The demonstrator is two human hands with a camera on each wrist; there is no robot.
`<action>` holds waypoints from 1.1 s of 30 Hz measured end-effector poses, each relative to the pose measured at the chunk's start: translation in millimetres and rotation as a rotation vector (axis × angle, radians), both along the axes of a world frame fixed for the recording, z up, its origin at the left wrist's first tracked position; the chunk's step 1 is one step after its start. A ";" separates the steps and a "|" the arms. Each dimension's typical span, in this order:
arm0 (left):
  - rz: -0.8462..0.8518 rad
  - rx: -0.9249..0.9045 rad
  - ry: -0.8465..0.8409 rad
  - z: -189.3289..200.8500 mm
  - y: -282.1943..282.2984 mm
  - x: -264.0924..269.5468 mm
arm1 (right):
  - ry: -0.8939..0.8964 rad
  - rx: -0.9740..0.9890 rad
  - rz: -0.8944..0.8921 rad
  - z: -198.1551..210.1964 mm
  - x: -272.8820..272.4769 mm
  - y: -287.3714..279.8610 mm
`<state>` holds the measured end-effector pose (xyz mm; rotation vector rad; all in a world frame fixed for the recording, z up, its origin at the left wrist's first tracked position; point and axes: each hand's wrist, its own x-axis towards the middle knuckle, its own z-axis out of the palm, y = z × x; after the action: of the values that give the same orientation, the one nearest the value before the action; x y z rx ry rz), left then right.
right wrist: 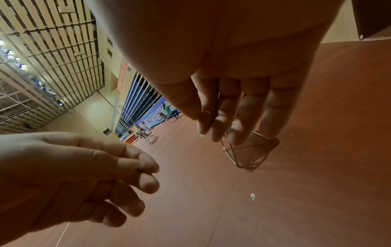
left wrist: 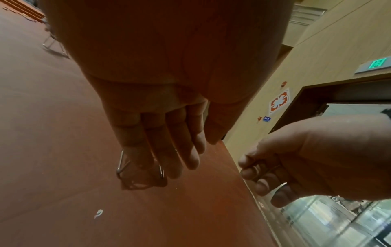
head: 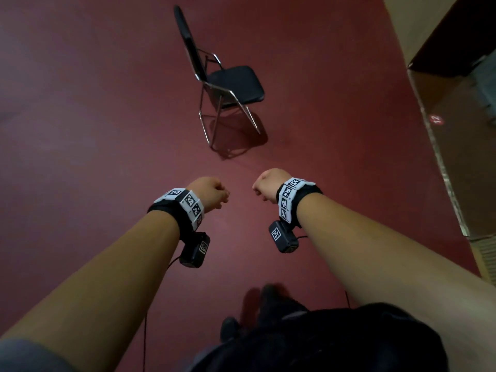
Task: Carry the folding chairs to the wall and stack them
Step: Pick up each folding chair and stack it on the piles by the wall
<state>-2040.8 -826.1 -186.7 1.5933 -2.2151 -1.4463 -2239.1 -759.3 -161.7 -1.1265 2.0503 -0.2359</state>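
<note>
One black folding chair (head: 236, 83) with a chrome frame stands unfolded on the red floor, a step or so ahead of me. Both my arms reach forward toward it. My left hand (head: 214, 194) and right hand (head: 264, 187) hang side by side short of the chair, fingers relaxed, holding nothing. In the left wrist view the left hand's fingers (left wrist: 169, 142) point down in front of the chair's legs (left wrist: 139, 168), with the right hand (left wrist: 296, 167) beside them. In the right wrist view the chair's legs (right wrist: 247, 153) show past the right hand's fingers (right wrist: 232, 113); the left hand (right wrist: 84, 175) is loosely curled.
A beige wall (head: 418, 20) and a dark-framed doorway (head: 456, 49) with a glass door (left wrist: 338, 217) lie to the right, a round "12" sticker (head: 435, 119) by the threshold. Another chair (left wrist: 52, 45) stands far left. People sit on chairs (right wrist: 146, 133) far off. A paper scrap (left wrist: 98, 213) lies on the floor.
</note>
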 end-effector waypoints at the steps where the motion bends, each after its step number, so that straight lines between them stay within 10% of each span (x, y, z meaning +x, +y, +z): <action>1: -0.009 0.003 -0.008 -2.9 -20.7 -8.8 | 0.008 0.010 0.003 -3.6 -8.6 -20.0; 25: 0.144 0.076 -0.053 -31.1 -616.7 -169.2 | -0.029 0.035 0.189 -34.9 -185.0 -640.3; 33: 0.192 0.081 -0.021 -42.0 -841.5 -186.1 | -0.094 0.043 -0.037 -49.8 -199.0 -831.7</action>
<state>-2226.9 -1667.6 -228.7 1.7963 -1.9729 -1.4886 -2438.1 -1591.0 -211.5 -1.0328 1.9857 -0.2577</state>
